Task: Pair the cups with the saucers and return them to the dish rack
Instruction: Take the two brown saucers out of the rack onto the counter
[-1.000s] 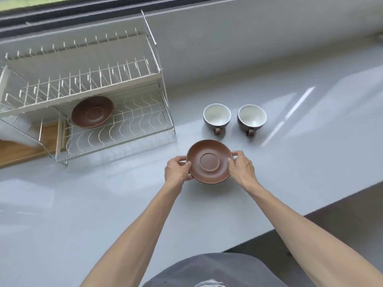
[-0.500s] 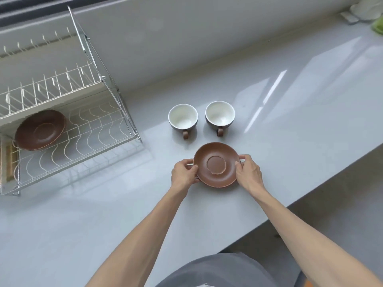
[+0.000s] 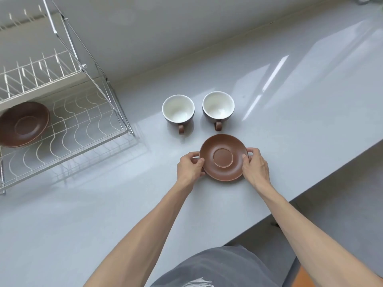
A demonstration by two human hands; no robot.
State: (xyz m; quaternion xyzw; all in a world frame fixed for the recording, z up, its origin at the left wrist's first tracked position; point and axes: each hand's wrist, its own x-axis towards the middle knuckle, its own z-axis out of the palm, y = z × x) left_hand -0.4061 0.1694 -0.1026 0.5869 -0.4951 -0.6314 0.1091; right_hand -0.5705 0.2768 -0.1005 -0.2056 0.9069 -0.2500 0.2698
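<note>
Brown saucer (image 3: 224, 158), round centre well, gripped by both hands (image 3: 191, 168).

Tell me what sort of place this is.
Most likely a home kitchen counter. A wire dish rack stands on the grey countertop, with a brown saucer in it, and two cups sit beside it.

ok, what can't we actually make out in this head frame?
- Saucer in the rack: left edge cut off by the frame.
- Dish rack: left part and top out of frame.
- Held saucer: side rims covered by the left hand and right hand; resting or lifted, unclear.
- Both cups: outer walls mostly hidden from above.
</note>
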